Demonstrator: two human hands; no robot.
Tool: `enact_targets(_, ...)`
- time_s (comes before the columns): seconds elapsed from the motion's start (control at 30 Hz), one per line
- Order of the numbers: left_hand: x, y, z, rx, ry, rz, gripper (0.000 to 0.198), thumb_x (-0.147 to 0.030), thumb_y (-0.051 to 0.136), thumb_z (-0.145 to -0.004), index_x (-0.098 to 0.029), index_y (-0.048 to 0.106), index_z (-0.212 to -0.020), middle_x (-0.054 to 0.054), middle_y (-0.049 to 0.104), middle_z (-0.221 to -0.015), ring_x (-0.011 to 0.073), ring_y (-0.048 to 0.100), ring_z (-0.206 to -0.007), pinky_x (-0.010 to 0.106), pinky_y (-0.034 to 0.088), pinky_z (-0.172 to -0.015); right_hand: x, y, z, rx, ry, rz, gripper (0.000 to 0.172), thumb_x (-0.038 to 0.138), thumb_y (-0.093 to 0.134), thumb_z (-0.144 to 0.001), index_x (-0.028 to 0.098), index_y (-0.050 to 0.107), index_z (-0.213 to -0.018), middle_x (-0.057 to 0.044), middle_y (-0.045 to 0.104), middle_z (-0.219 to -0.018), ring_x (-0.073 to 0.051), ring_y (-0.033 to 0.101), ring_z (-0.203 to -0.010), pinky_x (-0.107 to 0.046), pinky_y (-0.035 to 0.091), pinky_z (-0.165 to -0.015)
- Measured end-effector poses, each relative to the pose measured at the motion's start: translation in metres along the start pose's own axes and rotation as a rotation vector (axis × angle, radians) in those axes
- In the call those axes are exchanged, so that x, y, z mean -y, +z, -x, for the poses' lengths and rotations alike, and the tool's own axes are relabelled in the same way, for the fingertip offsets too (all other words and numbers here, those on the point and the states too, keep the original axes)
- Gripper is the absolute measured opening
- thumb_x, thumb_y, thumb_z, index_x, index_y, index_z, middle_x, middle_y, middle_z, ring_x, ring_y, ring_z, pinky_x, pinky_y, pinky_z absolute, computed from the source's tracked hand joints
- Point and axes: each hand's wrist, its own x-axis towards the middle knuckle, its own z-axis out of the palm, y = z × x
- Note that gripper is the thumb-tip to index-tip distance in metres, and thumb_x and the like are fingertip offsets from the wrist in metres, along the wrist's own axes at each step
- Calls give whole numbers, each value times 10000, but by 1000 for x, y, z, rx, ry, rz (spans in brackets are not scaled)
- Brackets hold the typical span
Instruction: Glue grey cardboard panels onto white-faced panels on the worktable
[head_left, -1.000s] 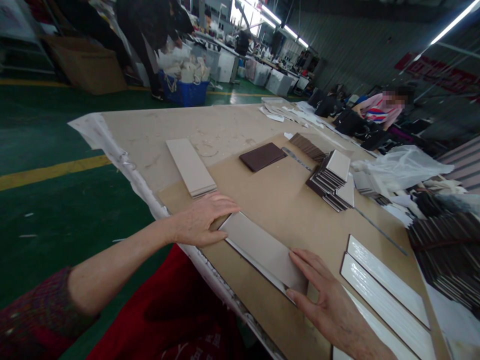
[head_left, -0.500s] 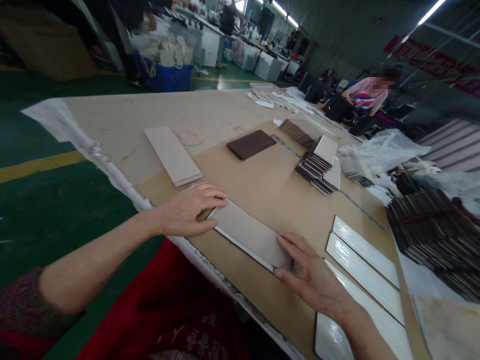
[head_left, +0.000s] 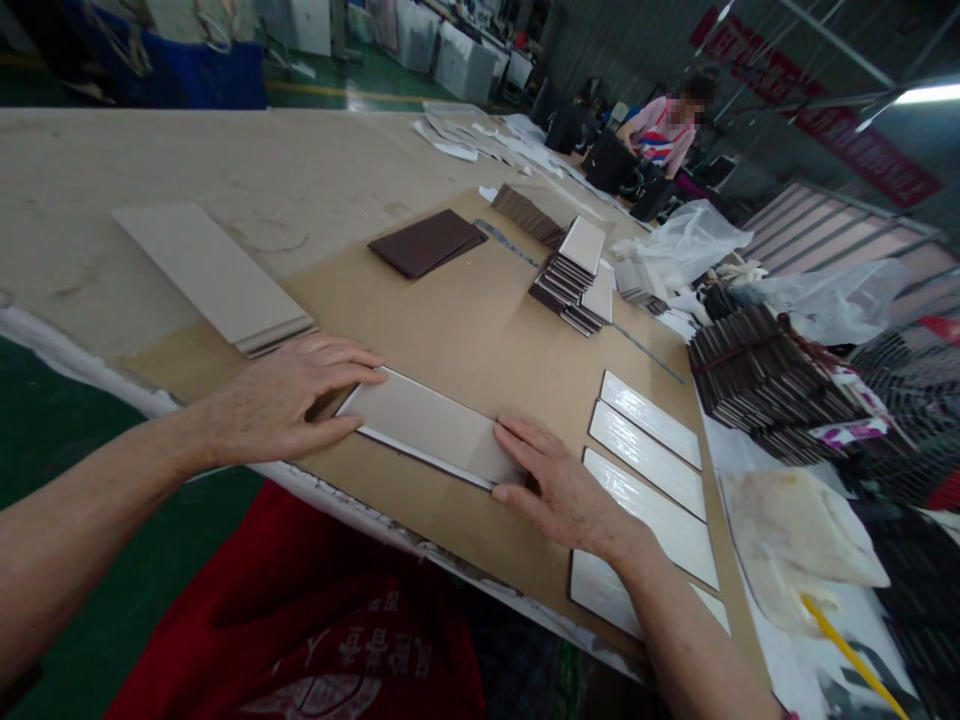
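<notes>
A beige rectangular board (head_left: 427, 425) lies on a white-edged piece with a thin dark rim, near the table's front edge. At its left end my left hand (head_left: 300, 395) grips the corners between thumb and fingers. My right hand (head_left: 555, 480) holds the opposite end in the same way, fingers on the far edge and thumb on the near one. Beyond my left hand rests a small stack of beige boards (head_left: 210, 270). Several glossy white panels (head_left: 652, 455) lie in a row to the right, partly hidden by my right forearm.
Dark brown panels (head_left: 427, 243) and a stack of beige-topped pieces (head_left: 574, 275) sit farther back, with a metal strip (head_left: 645, 352) beside the stack. Bundled dark pieces (head_left: 765, 375) and a cloth-like sheet (head_left: 802, 530) occupy the right. A person (head_left: 660, 130) works at the back.
The view has swung to the right, so everything sits farther left and higher. Both hands stay at the ends of the beige board, which lies in much the same place on the table.
</notes>
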Motion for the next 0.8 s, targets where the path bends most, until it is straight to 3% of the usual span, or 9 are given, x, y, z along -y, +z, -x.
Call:
enact_targets(0.37, 0, 2, 0, 2, -9, 2, 454, -413, 610, -876, -234, 597, -1294, 89, 596, -1355, 309, 542, -1240, 496, 403, -1070, 7, 8, 4, 12, 6, 57, 633, 405, 491, -1022, 71, 351, -1541, -191, 259, -1628, -266, 201, -1523, -504, 220, -1247)
enact_targets(0.63, 1, 2, 0, 8, -21, 14, 455, -416, 610, -870, -269, 586, -1301, 74, 592, -1353, 312, 531, -1244, 515, 401, -1076, 9, 14, 6, 52, 43, 103, 628, 423, 411, -1052, 117, 261, -1579, -152, 180, -1661, -254, 134, -1537, -515, 196, -1249)
enact_targets(0.8, -3, 0, 0, -13, 9, 22, 434, -337, 619, -864, -249, 596, -1288, 110, 534, -1389, 341, 466, -1313, 541, 368, -1112, 14, 15, 5, 8, 65, 181, 593, 454, 432, -1038, 127, 375, -1531, -145, 261, -1638, -334, 185, -1503, -571, 251, -1211)
